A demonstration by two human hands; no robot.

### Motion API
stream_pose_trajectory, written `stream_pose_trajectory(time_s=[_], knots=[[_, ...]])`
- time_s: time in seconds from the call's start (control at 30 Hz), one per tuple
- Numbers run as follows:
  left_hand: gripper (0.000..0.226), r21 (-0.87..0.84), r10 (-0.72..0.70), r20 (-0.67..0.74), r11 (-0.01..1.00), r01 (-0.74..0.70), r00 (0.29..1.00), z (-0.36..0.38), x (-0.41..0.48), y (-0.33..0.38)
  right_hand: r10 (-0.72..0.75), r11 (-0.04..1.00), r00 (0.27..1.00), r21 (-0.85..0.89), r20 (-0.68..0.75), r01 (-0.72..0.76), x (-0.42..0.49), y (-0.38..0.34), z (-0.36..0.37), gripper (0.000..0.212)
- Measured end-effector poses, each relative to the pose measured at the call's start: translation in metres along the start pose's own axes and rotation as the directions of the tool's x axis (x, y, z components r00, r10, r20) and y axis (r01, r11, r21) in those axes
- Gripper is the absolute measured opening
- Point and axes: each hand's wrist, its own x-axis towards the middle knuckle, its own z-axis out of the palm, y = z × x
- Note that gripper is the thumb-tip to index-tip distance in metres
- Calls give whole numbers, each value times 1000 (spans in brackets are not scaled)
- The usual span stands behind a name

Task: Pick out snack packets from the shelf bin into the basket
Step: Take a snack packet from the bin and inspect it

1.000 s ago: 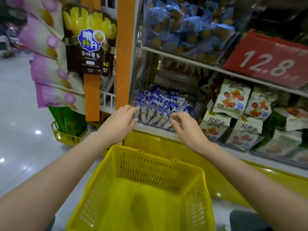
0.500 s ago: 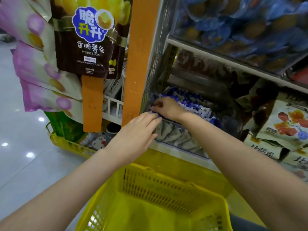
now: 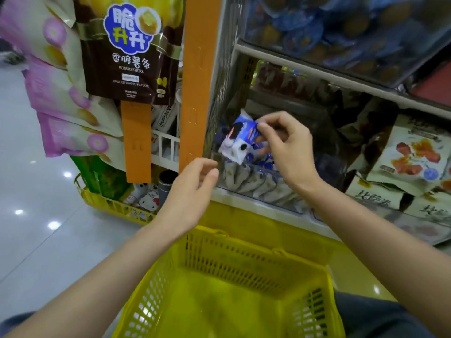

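The right grip (image 3: 290, 152) pinches a snack packet (image 3: 240, 140) between thumb and curled fingertips, holding it by its upper right corner. The packet is a small crinkled foil pillow, blue on top and white below with black round blotches. It hangs tilted above the shelf bin (image 3: 288, 203), apart from the packets (image 3: 251, 184) that lie there in a close row. The bin is clear, glossy plastic with a low front wall, and it sits on the pale shelf ledge. The right wrist is bent, with the back of the hand facing up and the forearm reaching in from the lower right.

The left grip (image 3: 190, 198) holds nothing. Its fingers are loosely curled and the thumb lies near the forefinger, just beside the bin's left front corner; whether it touches the plastic cannot be told. Its forearm stretches in from the lower left.

Below both arms stands the basket (image 3: 244, 242), yellow moulded plastic with slotted lattice walls and a bare bottom. To the left a flat orange strip (image 3: 195, 81) hangs down, next to a shiny brown potato sticks bag (image 3: 131, 50).
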Motion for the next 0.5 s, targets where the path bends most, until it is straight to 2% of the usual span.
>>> stream_pose_trajectory(time_s=[0.03, 0.07, 0.13, 0.2, 0.3, 0.37, 0.5], knots=[[21, -182, -118, 55, 975, 126, 991, 2, -6, 4, 23, 998, 999, 53, 45, -26, -15, -4, -5, 17], [29, -357, -206, 154, 901, 248, 966, 5, -12, 7, 64, 992, 993, 99, 98, -73, -29, -7, -8, 18], [45, -521, -260, 326, 753, 402, 909, 12, -24, 12, 164, 966, 963, 163, 216, -201, -57, -8, -13, 18], [46, -536, -247, 377, 728, 428, 893, 21, -38, 13, 249, 929, 919, 193, 306, -316, -82, -6, -17, 16], [35, -463, -295, 301, 786, 409, 907, 33, -54, 11, 350, 873, 857, 200, 379, -445, -110, -2, -17, 12], [33, -400, -306, 282, 824, 402, 909, 40, -61, 8, 405, 850, 834, 182, 374, -495, -120, 2, -15, 8], [37, -369, -238, 310, 862, 347, 920, 47, -61, 7, 486, 811, 814, 183, 319, -556, -124, 9, -13, 10]])
